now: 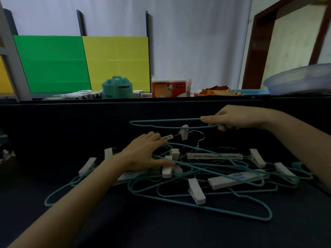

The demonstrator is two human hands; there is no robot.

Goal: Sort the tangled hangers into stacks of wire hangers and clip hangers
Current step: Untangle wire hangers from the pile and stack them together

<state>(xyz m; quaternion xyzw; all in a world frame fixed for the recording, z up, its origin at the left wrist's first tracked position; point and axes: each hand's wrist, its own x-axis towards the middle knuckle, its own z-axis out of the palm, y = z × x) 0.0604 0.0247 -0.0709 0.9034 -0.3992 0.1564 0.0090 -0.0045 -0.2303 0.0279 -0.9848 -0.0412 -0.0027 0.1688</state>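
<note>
A tangled pile of teal wire hangers and white clip hangers lies on the dark table. My right hand pinches one teal wire hanger at its right end and holds it lifted above the pile's far side. A white clip hangs against that raised hanger. My left hand rests flat on the left part of the pile, fingers straight, pressing on wires and a white clip bar.
Behind the table's far edge stand a teal plastic box, an orange tissue pack, orange wrappers and a blue basin. Green and yellow boards lean on the wall. A doorway is at right.
</note>
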